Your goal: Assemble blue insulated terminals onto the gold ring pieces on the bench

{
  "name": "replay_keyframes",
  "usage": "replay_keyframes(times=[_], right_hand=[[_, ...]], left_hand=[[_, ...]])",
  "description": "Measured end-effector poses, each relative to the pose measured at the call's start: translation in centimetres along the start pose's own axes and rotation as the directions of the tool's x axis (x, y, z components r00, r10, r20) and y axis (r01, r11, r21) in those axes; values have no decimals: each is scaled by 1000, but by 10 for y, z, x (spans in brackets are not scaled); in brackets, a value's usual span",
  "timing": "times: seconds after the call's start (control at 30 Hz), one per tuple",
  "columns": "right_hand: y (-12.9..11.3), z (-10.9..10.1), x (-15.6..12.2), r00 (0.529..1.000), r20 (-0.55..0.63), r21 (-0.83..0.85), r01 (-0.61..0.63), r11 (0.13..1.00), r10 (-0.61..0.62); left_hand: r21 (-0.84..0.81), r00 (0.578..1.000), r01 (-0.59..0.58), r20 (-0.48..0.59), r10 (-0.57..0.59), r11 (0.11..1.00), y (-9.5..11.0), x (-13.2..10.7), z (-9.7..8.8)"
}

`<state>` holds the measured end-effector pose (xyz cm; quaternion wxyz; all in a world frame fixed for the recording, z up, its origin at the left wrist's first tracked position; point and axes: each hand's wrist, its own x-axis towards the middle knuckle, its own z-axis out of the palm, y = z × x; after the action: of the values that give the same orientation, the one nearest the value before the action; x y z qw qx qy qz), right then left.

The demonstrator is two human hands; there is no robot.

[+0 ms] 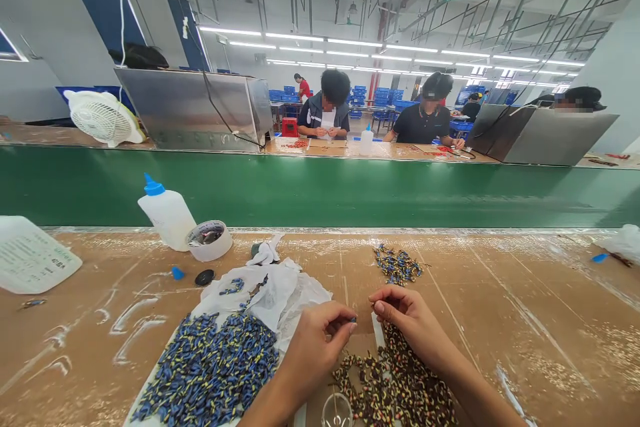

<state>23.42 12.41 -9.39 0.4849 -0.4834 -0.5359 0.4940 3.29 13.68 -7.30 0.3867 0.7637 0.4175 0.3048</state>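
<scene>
My left hand (320, 340) is closed in a pinch on a tiny dark part at its fingertips. My right hand (407, 317) is curled beside it, fingers closed on something I cannot make out. Both hover over a heap of small dark brown parts (395, 387) near the front edge. To the left lies a large heap of small blue and yellow parts (210, 367) on a white plastic bag (280, 293). A smaller cluster of blue parts (397, 265) sits just beyond my right hand.
A white squeeze bottle with blue cap (167, 213), a tape roll (210, 240), a blue cap (177, 273) and a black disc (204, 277) stand at the left. A green conveyor belt (350, 190) runs behind the bench. Other people (327, 110) work across it. A white fan (103, 117) stands far left.
</scene>
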Motion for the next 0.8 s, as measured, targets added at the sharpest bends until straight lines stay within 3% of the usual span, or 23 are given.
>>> replay_keyframes(times=[0.43,0.8], right_hand=[[4,23,-8,998,44,140,-48,989,42],[2,26,-11,998,24,64,-54,997,52]], left_hand=[[131,993,-102,-38,108,986,-6,-1,6],[173,996,-77,-27,82,982,-5,-1,7]])
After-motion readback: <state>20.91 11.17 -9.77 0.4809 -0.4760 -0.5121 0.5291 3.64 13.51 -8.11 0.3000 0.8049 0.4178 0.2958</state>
